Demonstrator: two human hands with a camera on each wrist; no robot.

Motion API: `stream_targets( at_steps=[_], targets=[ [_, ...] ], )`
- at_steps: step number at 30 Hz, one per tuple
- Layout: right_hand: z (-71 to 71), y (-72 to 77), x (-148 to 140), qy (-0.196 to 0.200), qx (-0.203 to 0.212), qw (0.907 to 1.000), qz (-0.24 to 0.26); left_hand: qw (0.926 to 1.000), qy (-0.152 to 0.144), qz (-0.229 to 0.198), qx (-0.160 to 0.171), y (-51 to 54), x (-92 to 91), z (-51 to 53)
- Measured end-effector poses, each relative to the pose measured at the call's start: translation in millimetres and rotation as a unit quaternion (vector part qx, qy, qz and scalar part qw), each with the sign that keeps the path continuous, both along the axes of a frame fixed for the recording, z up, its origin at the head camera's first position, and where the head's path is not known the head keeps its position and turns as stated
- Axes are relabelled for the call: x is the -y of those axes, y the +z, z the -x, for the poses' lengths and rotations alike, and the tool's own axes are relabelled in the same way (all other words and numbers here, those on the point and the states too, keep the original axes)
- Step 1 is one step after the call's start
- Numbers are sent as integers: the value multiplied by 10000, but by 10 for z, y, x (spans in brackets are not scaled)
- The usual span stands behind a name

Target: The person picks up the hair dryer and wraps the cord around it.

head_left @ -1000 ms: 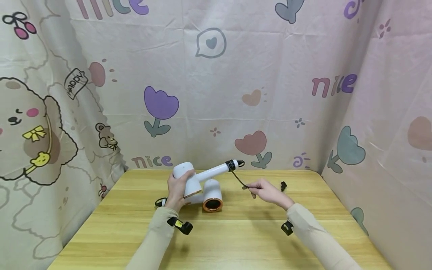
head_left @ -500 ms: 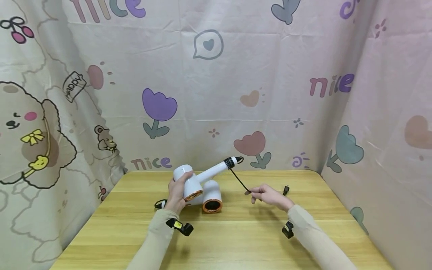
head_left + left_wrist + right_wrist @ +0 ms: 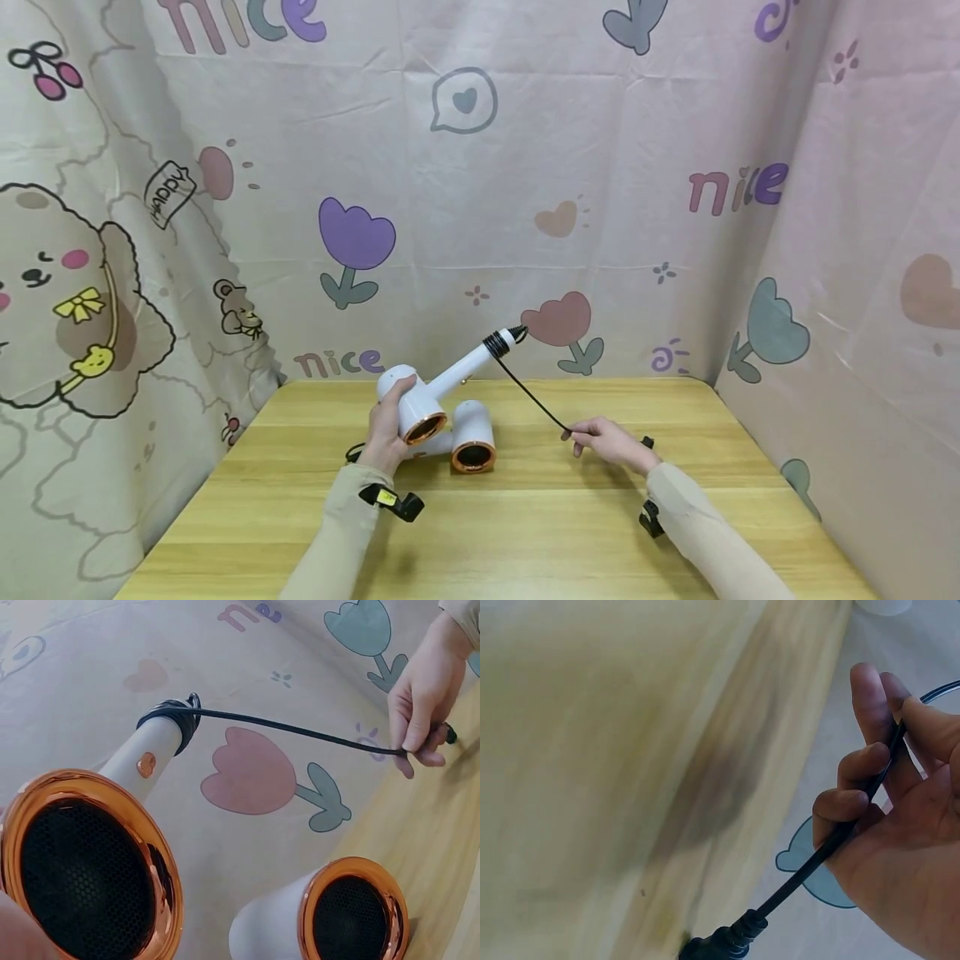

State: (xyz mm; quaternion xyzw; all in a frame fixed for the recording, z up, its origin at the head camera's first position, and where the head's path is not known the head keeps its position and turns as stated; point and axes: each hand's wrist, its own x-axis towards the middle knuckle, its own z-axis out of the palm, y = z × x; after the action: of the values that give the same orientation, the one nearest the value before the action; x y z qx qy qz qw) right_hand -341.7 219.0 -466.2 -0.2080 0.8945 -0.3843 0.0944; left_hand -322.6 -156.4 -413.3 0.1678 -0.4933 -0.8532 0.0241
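My left hand [image 3: 386, 425] grips the head of a white hair dryer [image 3: 423, 406] with a copper-coloured rim, held above the table. Its handle slants up to the right, and black cord is wound in several turns near the handle's end. From there the free cord [image 3: 531, 397] runs taut down to my right hand [image 3: 606, 442], which pinches it between thumb and fingers. In the right wrist view the cord crosses the palm under curled fingers, and the plug [image 3: 724, 941] hangs below. A second white hair dryer [image 3: 472, 433] lies on the table beneath the held one.
The wooden table [image 3: 525, 542] spans the lower view. Patterned curtains [image 3: 465, 208] stand at its back and both sides. A cord loop [image 3: 355, 452] of the lying dryer shows left of my left wrist.
The held dryer has tilted, its handle end rising and shifting left. My right hand has moved right and slightly down, and the stretch of free cord has become longer and straighter.
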Motion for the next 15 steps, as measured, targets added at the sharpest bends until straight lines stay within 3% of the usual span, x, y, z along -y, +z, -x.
stream_targets(
  at_steps=[5, 8, 11, 15],
  targets=[
    [1, -29, -5, -133, -290, 9993, -168, 9997, -143, -197, -70, 32, 30, 5],
    [15, -44, -25, -298, -237, 9989, -255, 9994, -281, -212, -54, 27, 38, -3],
    [46, -51, -70, -632, -69, 9974, -345, 9991, -431, 6, -56, 6, 37, -12],
    [124, -46, -146, -1269, -228, 9900, -566, 9969, -651, 422, -156, -19, 25, -30]
  ],
)
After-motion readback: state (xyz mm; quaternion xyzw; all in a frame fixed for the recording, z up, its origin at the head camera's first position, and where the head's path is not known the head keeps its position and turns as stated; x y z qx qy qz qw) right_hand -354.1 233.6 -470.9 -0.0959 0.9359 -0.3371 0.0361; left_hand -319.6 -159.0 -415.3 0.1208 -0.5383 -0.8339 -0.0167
